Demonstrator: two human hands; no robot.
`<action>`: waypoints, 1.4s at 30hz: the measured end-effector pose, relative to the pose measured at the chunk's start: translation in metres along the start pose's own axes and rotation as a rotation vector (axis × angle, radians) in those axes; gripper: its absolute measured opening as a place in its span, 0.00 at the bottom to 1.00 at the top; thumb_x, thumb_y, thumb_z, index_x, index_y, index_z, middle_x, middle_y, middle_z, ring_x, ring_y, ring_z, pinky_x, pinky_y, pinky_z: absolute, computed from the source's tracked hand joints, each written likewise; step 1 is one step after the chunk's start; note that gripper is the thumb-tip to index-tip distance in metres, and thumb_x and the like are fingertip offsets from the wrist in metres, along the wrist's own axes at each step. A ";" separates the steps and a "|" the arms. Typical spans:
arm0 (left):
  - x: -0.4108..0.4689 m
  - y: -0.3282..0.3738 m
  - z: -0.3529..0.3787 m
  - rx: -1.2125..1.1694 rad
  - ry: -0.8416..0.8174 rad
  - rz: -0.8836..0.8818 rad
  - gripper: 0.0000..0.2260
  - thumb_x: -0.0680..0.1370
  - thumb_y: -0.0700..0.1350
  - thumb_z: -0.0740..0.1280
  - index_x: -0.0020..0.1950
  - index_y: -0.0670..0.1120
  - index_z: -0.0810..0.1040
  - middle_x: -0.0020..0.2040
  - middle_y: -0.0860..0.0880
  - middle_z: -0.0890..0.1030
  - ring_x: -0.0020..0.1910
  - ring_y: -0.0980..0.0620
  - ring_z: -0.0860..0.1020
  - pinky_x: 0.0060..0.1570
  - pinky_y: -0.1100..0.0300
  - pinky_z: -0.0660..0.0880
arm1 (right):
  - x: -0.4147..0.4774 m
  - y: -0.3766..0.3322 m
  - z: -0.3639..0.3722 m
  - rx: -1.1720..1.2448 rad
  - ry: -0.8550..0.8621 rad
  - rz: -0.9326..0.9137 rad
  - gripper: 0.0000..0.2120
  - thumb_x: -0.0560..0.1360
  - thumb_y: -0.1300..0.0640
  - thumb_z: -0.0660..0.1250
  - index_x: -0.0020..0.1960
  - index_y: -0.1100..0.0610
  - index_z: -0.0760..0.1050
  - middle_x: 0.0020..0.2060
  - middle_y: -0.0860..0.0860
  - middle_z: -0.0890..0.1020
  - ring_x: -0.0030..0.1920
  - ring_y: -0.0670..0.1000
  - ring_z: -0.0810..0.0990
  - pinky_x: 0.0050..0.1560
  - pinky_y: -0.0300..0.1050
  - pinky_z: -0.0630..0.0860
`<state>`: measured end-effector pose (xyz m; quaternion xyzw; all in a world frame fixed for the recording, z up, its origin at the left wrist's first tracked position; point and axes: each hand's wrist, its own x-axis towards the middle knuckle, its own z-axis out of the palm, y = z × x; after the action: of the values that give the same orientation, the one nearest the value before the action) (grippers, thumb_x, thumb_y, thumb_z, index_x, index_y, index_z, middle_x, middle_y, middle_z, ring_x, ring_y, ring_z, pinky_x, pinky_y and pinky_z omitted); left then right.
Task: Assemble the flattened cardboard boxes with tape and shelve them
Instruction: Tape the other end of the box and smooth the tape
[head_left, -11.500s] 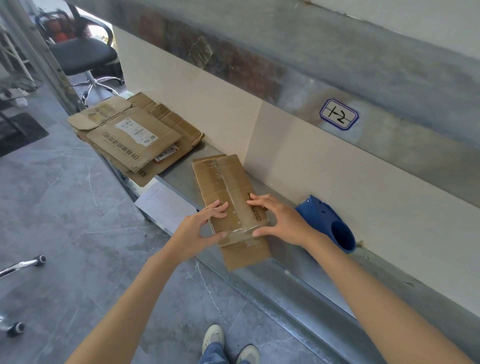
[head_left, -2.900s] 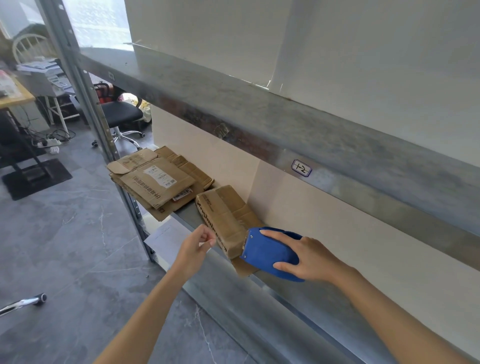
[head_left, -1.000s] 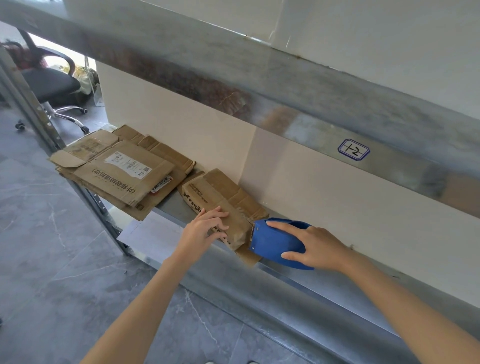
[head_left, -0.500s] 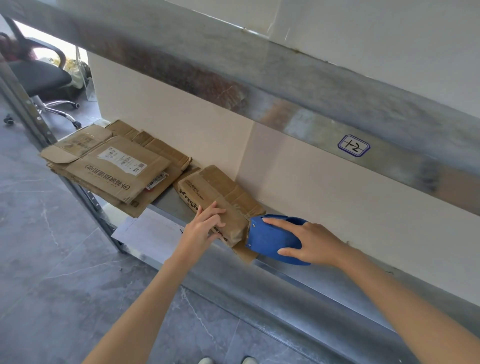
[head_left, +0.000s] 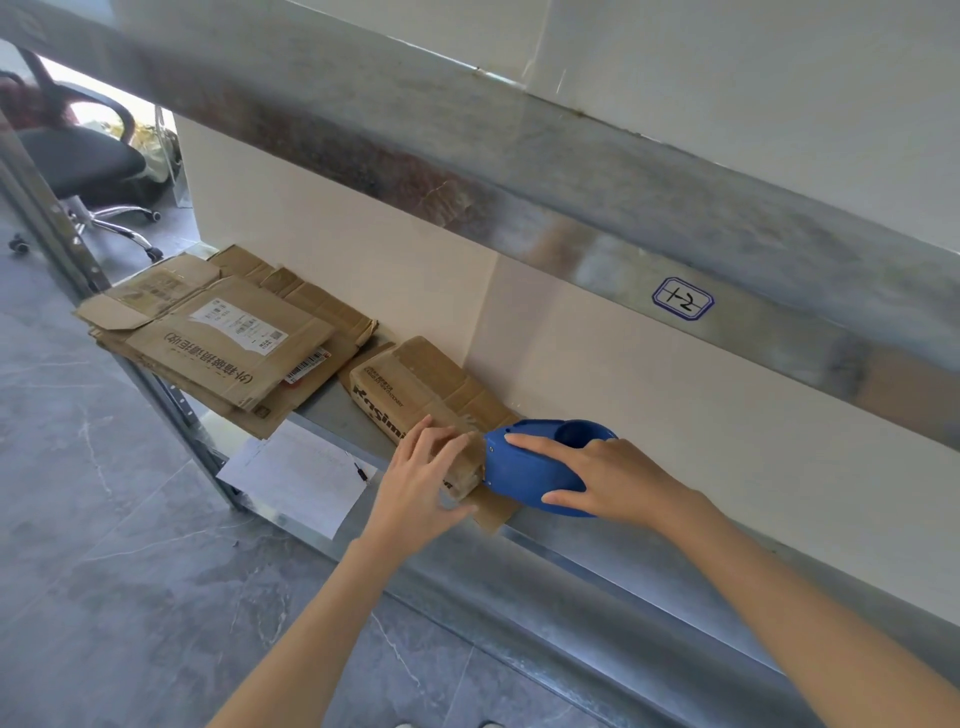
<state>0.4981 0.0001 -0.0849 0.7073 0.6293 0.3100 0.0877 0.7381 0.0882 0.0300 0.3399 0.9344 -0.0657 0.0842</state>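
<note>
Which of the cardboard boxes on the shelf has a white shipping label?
The top flattened box of the stack; the small box under the left hand shows only black print.

Black office chair (head_left: 78, 166) to my far left, grey marbled floor (head_left: 104, 571) beneath me, white sheet of paper (head_left: 296, 478) lower down, blue-bordered label (head_left: 682, 298) up to my right.

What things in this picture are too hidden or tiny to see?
Head view:
- Tape roll: hidden inside the blue tape dispenser in the right hand.
- Near end of the small box: covered by the left hand and the dispenser.
- Lower flattened boxes: under the top one.
- Print on the shipping label: too small.
- The office chair: cut by the left edge.
</note>
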 end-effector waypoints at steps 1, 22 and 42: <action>0.001 0.006 0.003 0.006 0.007 -0.025 0.34 0.66 0.51 0.80 0.69 0.47 0.75 0.65 0.45 0.74 0.73 0.39 0.65 0.66 0.46 0.72 | 0.001 -0.001 -0.001 -0.012 0.001 -0.011 0.38 0.79 0.39 0.61 0.69 0.23 0.31 0.27 0.44 0.68 0.27 0.44 0.68 0.37 0.45 0.75; -0.023 -0.007 -0.016 -0.250 -0.032 -0.151 0.30 0.70 0.37 0.76 0.70 0.53 0.75 0.75 0.61 0.66 0.79 0.60 0.50 0.70 0.54 0.67 | 0.014 0.010 0.002 0.081 -0.080 -0.230 0.33 0.78 0.39 0.61 0.72 0.23 0.41 0.28 0.49 0.71 0.28 0.48 0.68 0.33 0.34 0.62; -0.022 -0.004 -0.015 -0.305 -0.012 -0.147 0.31 0.70 0.34 0.77 0.69 0.54 0.75 0.74 0.60 0.68 0.79 0.57 0.53 0.75 0.53 0.60 | -0.024 0.089 -0.026 -0.177 -0.050 -0.020 0.35 0.80 0.37 0.56 0.71 0.25 0.32 0.24 0.48 0.66 0.24 0.46 0.65 0.32 0.38 0.64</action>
<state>0.4860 -0.0234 -0.0828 0.6398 0.6244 0.3901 0.2202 0.8106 0.1461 0.0546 0.3199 0.9375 0.0076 0.1367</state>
